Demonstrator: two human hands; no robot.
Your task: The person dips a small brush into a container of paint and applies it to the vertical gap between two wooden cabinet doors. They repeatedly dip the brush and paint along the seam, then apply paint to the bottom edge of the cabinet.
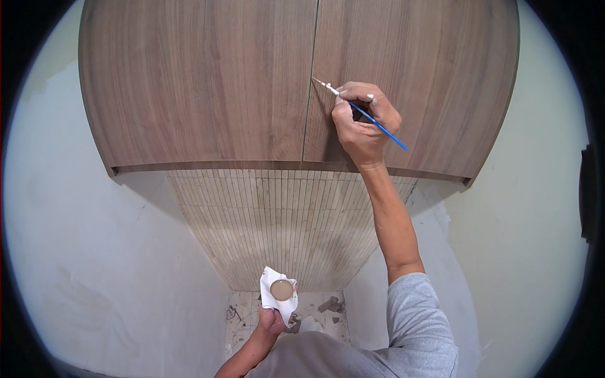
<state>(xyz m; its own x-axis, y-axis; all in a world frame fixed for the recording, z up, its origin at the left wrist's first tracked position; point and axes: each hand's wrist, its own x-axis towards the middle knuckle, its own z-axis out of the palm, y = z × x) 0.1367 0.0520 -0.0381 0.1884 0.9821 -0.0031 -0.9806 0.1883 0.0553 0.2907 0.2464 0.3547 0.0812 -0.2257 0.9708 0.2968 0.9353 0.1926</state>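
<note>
My right hand (367, 120) is raised to the wood-grain cabinet doors (220, 82), pinching a fine paintbrush (386, 131) with a blue handle. The brush tip meets the right door's edge at the narrow gap (309, 107) between the two doors. Lower down, my left hand (271, 320) grips a white cloth or paper (270, 278) together with a small round cup (282, 290) of brownish paint. Some of the left fingers are hidden under the white sheet.
Below the cabinet, narrow beige vertical tiles (277, 220) cover the back wall. Pale plastered walls stand close at left (126, 271) and right (529, 252). Scraps and debris (331, 305) lie on the floor near my body.
</note>
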